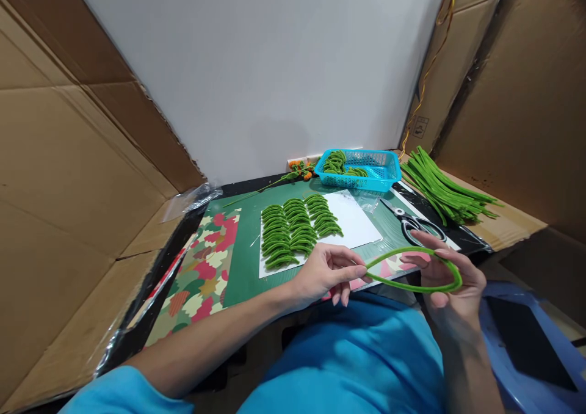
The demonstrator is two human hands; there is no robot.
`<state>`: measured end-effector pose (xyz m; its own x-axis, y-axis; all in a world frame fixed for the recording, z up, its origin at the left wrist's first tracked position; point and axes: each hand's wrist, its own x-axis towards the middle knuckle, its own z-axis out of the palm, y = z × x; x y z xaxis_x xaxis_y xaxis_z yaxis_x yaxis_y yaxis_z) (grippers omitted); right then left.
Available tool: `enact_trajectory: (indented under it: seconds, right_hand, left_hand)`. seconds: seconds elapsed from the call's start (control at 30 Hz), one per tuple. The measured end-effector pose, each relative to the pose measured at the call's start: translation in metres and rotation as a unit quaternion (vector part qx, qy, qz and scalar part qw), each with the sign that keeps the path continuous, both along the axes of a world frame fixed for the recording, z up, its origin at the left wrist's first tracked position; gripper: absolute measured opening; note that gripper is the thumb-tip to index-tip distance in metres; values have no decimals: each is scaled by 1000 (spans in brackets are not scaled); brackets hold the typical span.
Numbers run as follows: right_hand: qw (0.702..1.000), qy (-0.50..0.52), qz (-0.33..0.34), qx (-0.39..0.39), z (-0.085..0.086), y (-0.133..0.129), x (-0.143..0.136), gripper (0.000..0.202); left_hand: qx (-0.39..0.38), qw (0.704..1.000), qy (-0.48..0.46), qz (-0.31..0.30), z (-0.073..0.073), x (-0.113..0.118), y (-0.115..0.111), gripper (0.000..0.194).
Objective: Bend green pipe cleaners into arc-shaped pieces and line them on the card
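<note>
A green pipe cleaner [412,287] is bent into a long narrow loop between my hands, above the table's front edge. My left hand [327,272] pinches its two ends together between thumb and fingers. Around the rounded end is my right hand [458,279], its fingers apart and curved, with the loop lying against them. On a white sheet [352,215] behind my left hand, short curved green pieces [297,225] lie in three columns. Black-handled scissors [412,221], blades partly apart, rest on the table beyond my right hand.
A blue basket [361,185] with more green pieces stands at the back. A bundle of long green pipe cleaners [448,188] lies at the right. Orange and green stems [300,171] lie left of the basket. Cardboard walls [55,157] flank the table; a blue stool [494,298] is at lower right.
</note>
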<state>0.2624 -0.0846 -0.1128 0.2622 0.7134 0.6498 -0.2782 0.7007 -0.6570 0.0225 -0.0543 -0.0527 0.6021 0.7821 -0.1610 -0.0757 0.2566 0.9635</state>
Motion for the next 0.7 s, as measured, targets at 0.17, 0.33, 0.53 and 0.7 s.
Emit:
enact_trajectory:
  seconds: [0.17, 0.33, 0.53, 0.7]
  right_hand:
    - [1000, 12, -7, -23, -2, -3, 3, 47]
    - [999, 28, -27, -29, 4, -5, 2, 38]
    - [997, 45, -43, -35, 16, -8, -4, 35]
    - [996, 57, -52, -49, 16, -8, -4, 33]
  left_hand:
    - [-9, 1000, 11, -15, 3, 0, -1, 39]
    - [-6, 1000, 20, -17, 2, 0, -1, 39]
    - [39, 999, 23, -24, -2, 0, 1, 39]
    - [23, 999, 23, -38, -3, 1, 2, 44]
